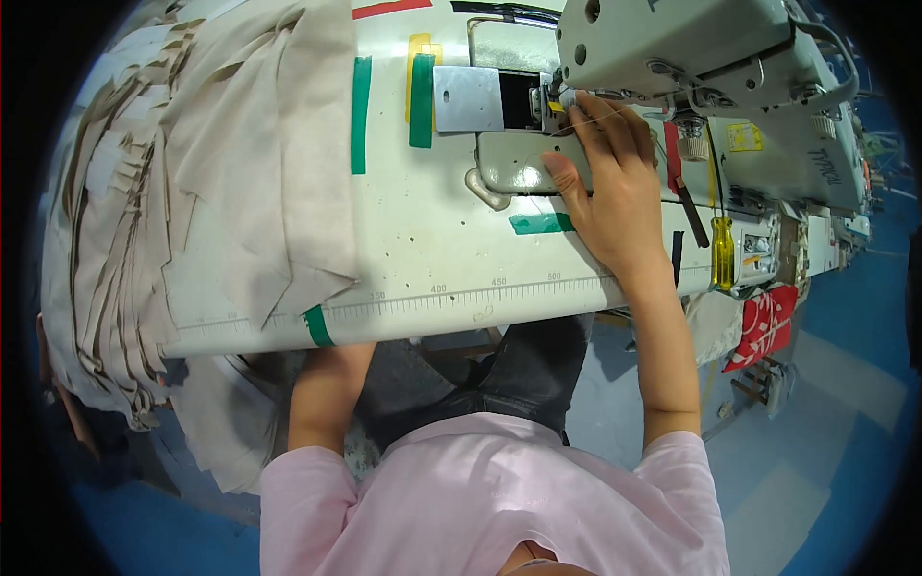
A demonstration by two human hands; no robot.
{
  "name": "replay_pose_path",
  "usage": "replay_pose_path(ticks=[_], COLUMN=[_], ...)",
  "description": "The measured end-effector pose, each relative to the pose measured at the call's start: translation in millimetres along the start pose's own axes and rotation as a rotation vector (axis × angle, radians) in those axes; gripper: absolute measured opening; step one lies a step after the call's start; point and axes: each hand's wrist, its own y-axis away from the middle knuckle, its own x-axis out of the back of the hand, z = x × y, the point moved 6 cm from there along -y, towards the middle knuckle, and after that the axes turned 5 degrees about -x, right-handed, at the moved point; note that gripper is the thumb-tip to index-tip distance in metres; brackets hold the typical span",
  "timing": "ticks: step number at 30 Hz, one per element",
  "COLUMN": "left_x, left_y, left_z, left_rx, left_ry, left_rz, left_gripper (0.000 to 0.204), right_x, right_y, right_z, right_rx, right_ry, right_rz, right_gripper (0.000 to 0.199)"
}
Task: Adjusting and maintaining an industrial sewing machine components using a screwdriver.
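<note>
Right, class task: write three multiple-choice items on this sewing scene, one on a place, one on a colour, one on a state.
1. Where is the fabric pile?
A. left end of the table
B. on a chair
C. in a basket

2. What colour is the screwdriver handle?
A. green
B. yellow
C. black

3. What is the right hand doing?
A. resting in the lap
B. lying on the fabric
C. reaching to the needle of the machine

Key:
1 A, the pile covers the table's left end.
2 B, the handle is clear yellow.
3 C, the fingers are at the needle.
</note>
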Motion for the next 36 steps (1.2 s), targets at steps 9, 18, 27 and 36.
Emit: replay_pose_path(ticks=[9,18,27,36], left_x=[27,37,45,46], left_y=[-27,-47,-56,-62], left_z=[-21,-31,-35,-35], left_rx=[-0.084,-0.179,-0.278,-0.387], left_ry=[-0.168,-0.362,-0.563,-0.760], left_rz=[0.026,0.088,0.170,0.215], left_gripper=[0.025,0.026,0.027,0.028], right_x=[-5,-12,-10,-10], right_y=[-10,-9,-8,-12], right_z=[4,4,6,4], right_rx=[-0.057,-0.079,-0.083,-0.128], right_ry=[-0.013,-0.003,-0.039,-0.105], right_rz=[-0.041,-0.006,0.005,0.020], right_gripper=[0.044,0.046,0.044,0.040])
